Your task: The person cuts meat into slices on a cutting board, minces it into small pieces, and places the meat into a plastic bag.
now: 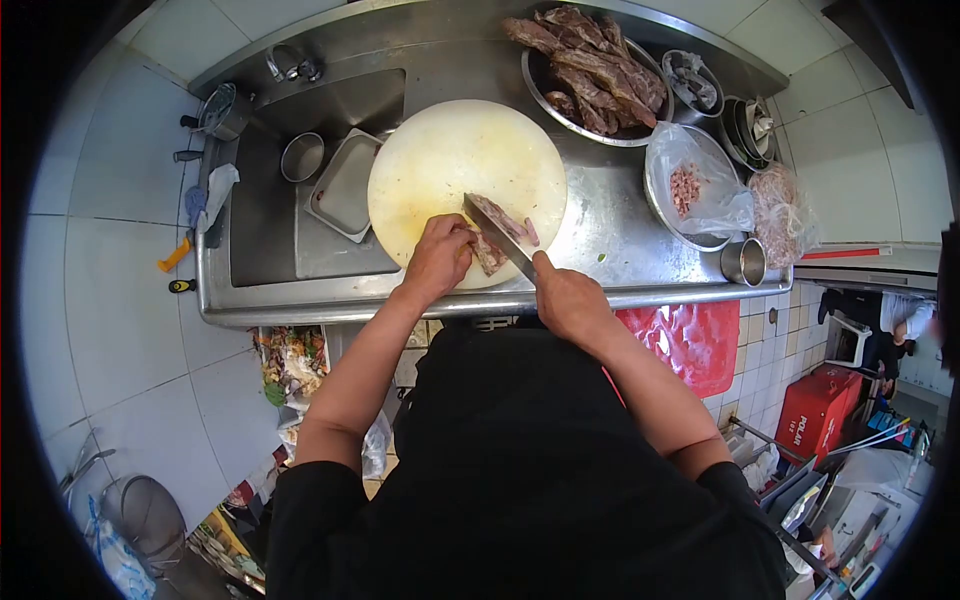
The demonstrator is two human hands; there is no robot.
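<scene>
A round white cutting board [440, 150] lies on the steel counter, its left part beside the sink. Pieces of meat [490, 256] are on its lower half. My right hand [568, 298] is closed round the handle of a knife [502, 238], whose blade points up and left across the meat. Left of the blade, my left hand [440, 256] has its fingers curled on the meat, pressing it against the board. A smaller strip of meat [531, 232] lies right of the blade.
Large meat pieces [600, 70] fill a steel bowl at the back. A plastic-lined bowl [735, 200] holds small pieces, with a steel cup [743, 262] near the front edge. Left are the sink [262, 245] and a tray [345, 185]. Another person [905, 325] is far right.
</scene>
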